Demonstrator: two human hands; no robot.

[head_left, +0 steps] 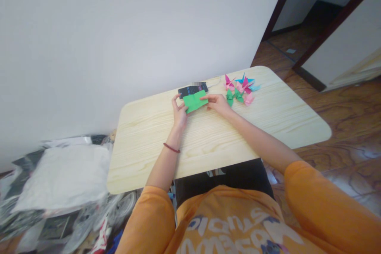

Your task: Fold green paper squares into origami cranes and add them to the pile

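A creased sheet of green origami paper is held up between my two hands, just in front of a phone on the table. My left hand grips its left edge with the thumb and fingers. At the right edge, the fingers of my right hand pinch the paper. Right of that hand lies a group of folded paper cranes: green ones, pink ones and a blue one.
The phone lies at the table's back edge against the wall, with a white cable beside it. The light wooden table has rounded corners. A white bag and clutter stand at the left. A doorway opens at the right.
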